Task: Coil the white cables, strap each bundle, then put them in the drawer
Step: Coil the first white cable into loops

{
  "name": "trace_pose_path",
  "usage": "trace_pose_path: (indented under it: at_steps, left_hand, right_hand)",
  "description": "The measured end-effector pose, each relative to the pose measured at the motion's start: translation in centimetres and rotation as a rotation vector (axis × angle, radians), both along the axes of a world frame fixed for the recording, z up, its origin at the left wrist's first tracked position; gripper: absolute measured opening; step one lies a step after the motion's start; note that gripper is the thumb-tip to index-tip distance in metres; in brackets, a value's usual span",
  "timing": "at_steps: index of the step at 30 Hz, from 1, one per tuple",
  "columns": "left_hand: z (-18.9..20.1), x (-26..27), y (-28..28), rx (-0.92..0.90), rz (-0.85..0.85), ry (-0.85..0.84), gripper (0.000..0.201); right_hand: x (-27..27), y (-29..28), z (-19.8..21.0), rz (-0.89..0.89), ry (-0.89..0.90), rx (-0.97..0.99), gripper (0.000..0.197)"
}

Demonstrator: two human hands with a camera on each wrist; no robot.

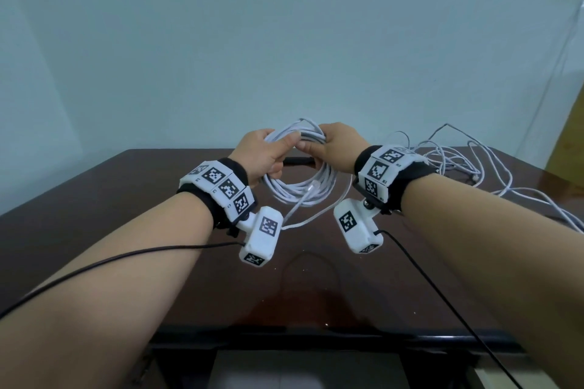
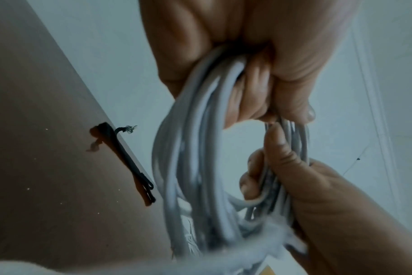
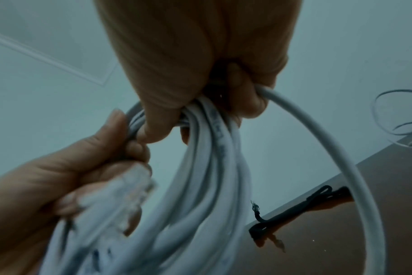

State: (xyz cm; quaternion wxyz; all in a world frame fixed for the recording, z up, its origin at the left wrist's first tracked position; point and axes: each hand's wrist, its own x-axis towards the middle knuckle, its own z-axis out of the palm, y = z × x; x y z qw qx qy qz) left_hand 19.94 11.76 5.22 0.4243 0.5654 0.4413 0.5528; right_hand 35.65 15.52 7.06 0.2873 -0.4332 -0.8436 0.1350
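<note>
Gripping the coiled white cable (image 1: 300, 186) at twelve o'clock, left hand (image 1: 264, 153) and right hand (image 1: 338, 147) curl tightly round its strands.

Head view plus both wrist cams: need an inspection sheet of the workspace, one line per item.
Surface: dark brown table, glossy.
Job's things: coiled white cable held above table; black strap on table; drawer not identifiable.
Clutter: nothing seen.
Grippers: left hand and right hand both grip the coil's top.
Cables: loose white cables tangled at table's right; black wrist-camera leads.
Surroundings: pale wall behind.
</note>
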Motion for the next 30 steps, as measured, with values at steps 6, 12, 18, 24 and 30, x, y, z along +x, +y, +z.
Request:
trace_pose_path:
  at_steps: [6,12,18,24,30]
  left_hand:
    - [0.3,-1.2,0.5,0.007,0.109,-0.158,0.037]
    - [0.0,-3.3,1.7,-0.006,0.269,-0.462,0.039]
    - [0.2,-4.4,1.6,-0.052,0.425,-0.638,0.039]
    - [-0.3,-5.1,1.7,-0.105,0.341,-0.758,0.047]
    - [0.1,-4.3,1.8,-0.070,0.539,-0.650,0.040]
  right_hand:
    - [1.1,0.2,0.0,-0.055,0.249,-0.124,0.043]
    - [3.1,0.4,-1.6,-0.048,0.350,-0.276,0.011]
    - [4.4,0.9,-2.6,-0.054,0.404,-0.330,0.018]
    - [4.3,1.1,-3.3,-0.154,0.681,-0.518,0.020]
    - [2.8,-0.4,-1.9,-0.307,-0.470,0.093,0.040]
